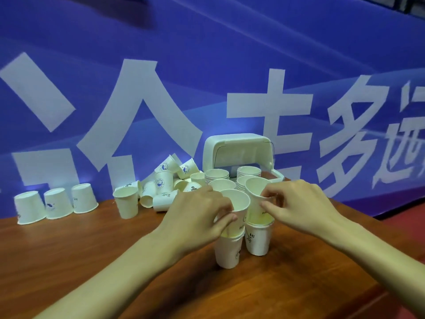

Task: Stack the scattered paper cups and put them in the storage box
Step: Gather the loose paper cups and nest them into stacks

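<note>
Lower centre: two short stacks of white printed paper cups stand just beside each other on the brown wood-grain worktop.

Left hand: grip closed round the top cup of the left stack, with fingers curled on rim and wall. That cup looks only part-seated in the one below.

Right hand: grip is a thumb-and-fingertip pinch on the rim of the top cup of the right stack. That cup leans toward frame left, its base just inside the lower cup.

Risks, as judged:
- Pressing the leaning cup down off-axis could jam it or crease a rim.
- Both stacks are light, so a sideways push could knock one into the other.

Middle left: a jumbled pile of loose white paper cups, one upright cup, and three upturned cups, all unstacked.

Behind centre: white plastic storage box, lid raised, several cup stacks already inside.

Far: blue banner with large white characters.
</note>
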Demonstrator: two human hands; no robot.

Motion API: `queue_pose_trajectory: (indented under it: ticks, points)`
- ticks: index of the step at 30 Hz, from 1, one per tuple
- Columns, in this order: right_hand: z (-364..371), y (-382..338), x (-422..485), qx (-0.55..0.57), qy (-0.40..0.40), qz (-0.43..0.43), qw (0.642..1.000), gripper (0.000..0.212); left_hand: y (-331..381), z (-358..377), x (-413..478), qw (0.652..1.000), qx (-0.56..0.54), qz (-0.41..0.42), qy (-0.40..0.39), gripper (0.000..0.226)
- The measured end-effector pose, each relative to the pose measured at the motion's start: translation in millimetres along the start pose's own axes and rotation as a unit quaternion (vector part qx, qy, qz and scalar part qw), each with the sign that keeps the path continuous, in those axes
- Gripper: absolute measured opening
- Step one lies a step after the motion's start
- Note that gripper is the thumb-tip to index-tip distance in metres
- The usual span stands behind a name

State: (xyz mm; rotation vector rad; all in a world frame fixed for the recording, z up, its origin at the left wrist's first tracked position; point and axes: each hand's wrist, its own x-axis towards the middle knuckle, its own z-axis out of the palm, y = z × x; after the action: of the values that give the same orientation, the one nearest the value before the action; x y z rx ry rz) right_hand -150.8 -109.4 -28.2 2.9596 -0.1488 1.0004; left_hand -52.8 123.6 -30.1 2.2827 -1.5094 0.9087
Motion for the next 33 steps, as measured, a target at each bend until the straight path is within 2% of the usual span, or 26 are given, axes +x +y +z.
queue_pose_trajectory:
  ticks: [3, 8, 11, 14, 17, 20, 24, 26, 28, 30, 33]
  points:
    - [2.2, 2.9, -1.8, -0.002, -0.014, -0.008, 1.000, 0.024, 0.7, 8.6, -2.2, 0.999, 0.014, 0.013, -0.047, 0.029]
    - [5.1, 6.9, -4.7, -0.011, -0.015, -0.017, 1.000, 0.037, 2.6, 23.9, -8.9, 0.990, 0.030, 0.016, -0.140, 0.045]
    - [20.1, 4.9, -9.9, -0.040, -0.102, -0.036, 0.993, 0.036, 1.5, 30.1, -11.7, 0.984, 0.003, -0.014, -0.177, 0.040]
    - [34.9, 1.3, -13.4, 0.047, -0.175, 0.011, 0.983, 0.025, -5.3, 34.7, -9.5, 0.979, -0.030, -0.053, -0.192, 0.034]
    - [41.1, 1.5, -12.4, 0.103, -0.188, 0.037, 0.976, 0.031, -9.4, 43.1, -9.1, 0.979, -0.046, -0.070, -0.184, 0.034]
    - [43.7, 2.1, -12.9, 0.109, -0.193, 0.043, 0.974, 0.026, -11.2, 51.0, -8.3, 0.980, -0.066, -0.084, -0.171, 0.035]
    - [39.0, -3.3, -16.3, 0.049, -0.191, 0.024, 0.980, 0.035, -8.6, 52.3, -9.5, 0.986, -0.036, -0.069, -0.145, 0.037]
    - [31.4, -4.9, -11.4, -0.007, -0.162, 0.003, 0.987, 0.028, -7.8, 48.3, -13.0, 0.994, -0.015, -0.051, -0.096, 0.039]
    - [22.8, -8.6, -0.8, -0.034, -0.091, -0.017, 0.995, 0.031, -12.6, 39.9, -16.0, 0.996, -0.016, -0.064, -0.055, 0.042]
    - [11.4, -21.9, 15.4, -0.017, -0.033, -0.032, 0.999, 0.029, -26.7, 30.0, -16.8, 0.996, 0.010, -0.082, -0.030, 0.040]
    - [6.0, -54.9, 44.1, 0.029, -0.027, -0.068, 0.997, 0.028, -61.3, 20.2, -22.9, 0.990, 0.068, -0.116, -0.032, 0.033]
